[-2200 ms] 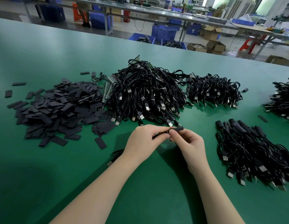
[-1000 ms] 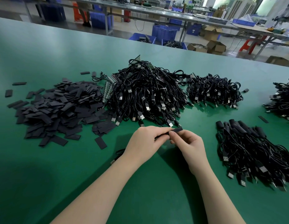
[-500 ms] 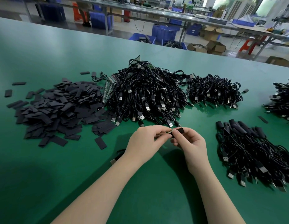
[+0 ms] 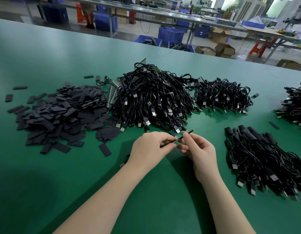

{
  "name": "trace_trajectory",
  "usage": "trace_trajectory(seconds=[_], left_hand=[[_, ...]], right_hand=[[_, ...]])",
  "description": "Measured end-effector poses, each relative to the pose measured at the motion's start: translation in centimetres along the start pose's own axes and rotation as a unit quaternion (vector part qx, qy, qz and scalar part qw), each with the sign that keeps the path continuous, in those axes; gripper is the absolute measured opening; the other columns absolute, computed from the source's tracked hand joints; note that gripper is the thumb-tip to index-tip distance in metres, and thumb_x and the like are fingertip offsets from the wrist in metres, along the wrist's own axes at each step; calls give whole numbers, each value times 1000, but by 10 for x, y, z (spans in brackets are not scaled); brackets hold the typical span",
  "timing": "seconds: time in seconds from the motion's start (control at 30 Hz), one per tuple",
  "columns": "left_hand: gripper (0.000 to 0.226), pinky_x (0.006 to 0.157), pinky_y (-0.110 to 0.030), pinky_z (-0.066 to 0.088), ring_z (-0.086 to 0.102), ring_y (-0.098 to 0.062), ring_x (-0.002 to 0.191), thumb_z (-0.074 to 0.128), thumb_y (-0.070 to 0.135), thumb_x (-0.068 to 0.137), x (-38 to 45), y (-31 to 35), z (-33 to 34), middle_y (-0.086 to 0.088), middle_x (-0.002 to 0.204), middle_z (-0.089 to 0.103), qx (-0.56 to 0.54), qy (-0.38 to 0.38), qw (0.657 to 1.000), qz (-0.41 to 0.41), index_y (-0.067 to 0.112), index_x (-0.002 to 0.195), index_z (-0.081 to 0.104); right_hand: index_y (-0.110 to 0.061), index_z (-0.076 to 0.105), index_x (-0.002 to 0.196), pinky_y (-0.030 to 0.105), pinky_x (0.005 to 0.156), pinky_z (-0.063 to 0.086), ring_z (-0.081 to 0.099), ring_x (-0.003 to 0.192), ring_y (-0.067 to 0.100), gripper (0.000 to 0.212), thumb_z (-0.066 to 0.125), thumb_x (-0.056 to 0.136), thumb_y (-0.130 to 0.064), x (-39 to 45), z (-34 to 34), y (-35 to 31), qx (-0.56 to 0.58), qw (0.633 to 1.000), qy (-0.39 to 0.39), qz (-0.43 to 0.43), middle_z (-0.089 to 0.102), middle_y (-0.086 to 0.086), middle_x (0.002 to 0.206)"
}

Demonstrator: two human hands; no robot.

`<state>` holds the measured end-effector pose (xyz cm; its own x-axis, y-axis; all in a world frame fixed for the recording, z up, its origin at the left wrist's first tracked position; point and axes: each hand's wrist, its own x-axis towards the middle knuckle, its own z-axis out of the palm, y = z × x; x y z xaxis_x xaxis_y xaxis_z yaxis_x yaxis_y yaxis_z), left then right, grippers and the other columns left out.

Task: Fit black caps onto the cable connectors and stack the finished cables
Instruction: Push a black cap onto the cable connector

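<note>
My left hand point(image 4: 150, 146) pinches a black cable point(image 4: 166, 144) just behind its connector, above the green table point(image 4: 79, 191). My right hand point(image 4: 199, 151) pinches a flat black cap point(image 4: 188, 132) between thumb and forefinger; the cap is seen edge-on and lines up with the connector tip. A loose heap of flat black caps point(image 4: 62, 114) lies to the left. A big tangle of uncapped cables point(image 4: 151, 98) sits behind my hands. The stack of capped cables point(image 4: 264, 159) lies to the right.
A smaller cable bundle point(image 4: 222, 95) sits at the back right and another pile point(image 4: 294, 105) at the right edge. A USB plug point(image 4: 122, 164) of the held cable lies beside my left wrist. Blue crates and benches stand beyond the table's far edge.
My right hand has turned the cap from end-on to lengthwise and brought it in line with the connector. My left hand has stayed in place with the cable.
</note>
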<state>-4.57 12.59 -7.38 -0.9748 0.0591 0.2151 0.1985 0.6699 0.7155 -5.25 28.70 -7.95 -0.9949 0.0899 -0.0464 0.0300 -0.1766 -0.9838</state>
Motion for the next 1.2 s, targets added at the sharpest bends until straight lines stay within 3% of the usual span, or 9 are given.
trace_trajectory(seconds=[0.13,0.37,0.5,0.67,0.77,0.87,1.1,1.2], left_hand=[[14,73,-31,54,61,4,81,69,40,85,-1,-1,0,27,75,59,-11,11,1000,-6,39,98,72],[18,75,-32,55,64,3,81,72,41,83,-1,-1,2,19,88,70,-38,25,999,-7,38,100,74],[16,73,-33,55,62,3,80,71,38,83,-2,-1,3,23,81,67,-35,32,999,-10,39,98,74],[14,73,-33,55,62,4,80,71,39,83,-1,-3,2,21,84,68,-28,26,999,-16,40,96,74],[13,74,-34,55,63,2,80,73,40,81,0,-3,3,18,84,70,-38,29,999,-17,39,95,75],[14,75,-35,55,64,0,80,74,40,80,0,-2,2,16,85,71,-51,29,998,-17,38,94,75],[14,75,-34,56,65,1,80,74,41,81,0,-2,2,17,86,71,-54,29,998,-18,39,95,76],[13,75,-35,56,64,2,80,74,39,81,0,-2,2,17,86,71,-64,31,997,-19,38,94,76]], right_hand=[[-17,79,82,24,66,54,65,67,12,30,79,65,-41,0,0,1,-4,1000,-16,-3,73,3,79],[-21,81,87,21,66,53,65,68,11,25,77,69,-37,0,1,2,-3,999,-40,-7,73,2,77],[-21,80,91,19,67,53,65,70,10,12,77,80,-23,-1,1,1,2,999,-28,-21,74,3,84],[-34,77,100,19,70,54,67,72,12,28,77,72,-37,-4,0,-2,3,998,-4,-62,73,4,86],[-31,79,94,19,71,54,68,71,12,15,78,80,-26,-3,-1,-3,-4,998,12,-65,74,1,82],[-30,79,90,18,70,54,69,72,12,18,75,86,-13,-2,-2,-2,-14,997,19,-73,74,-1,81],[-36,78,94,18,73,54,70,74,11,24,75,86,-14,-1,-3,-3,-47,994,25,-95,74,-5,79],[-31,79,95,18,70,55,69,72,11,17,76,85,-18,-2,-1,-1,-12,998,18,-63,75,0,84]])
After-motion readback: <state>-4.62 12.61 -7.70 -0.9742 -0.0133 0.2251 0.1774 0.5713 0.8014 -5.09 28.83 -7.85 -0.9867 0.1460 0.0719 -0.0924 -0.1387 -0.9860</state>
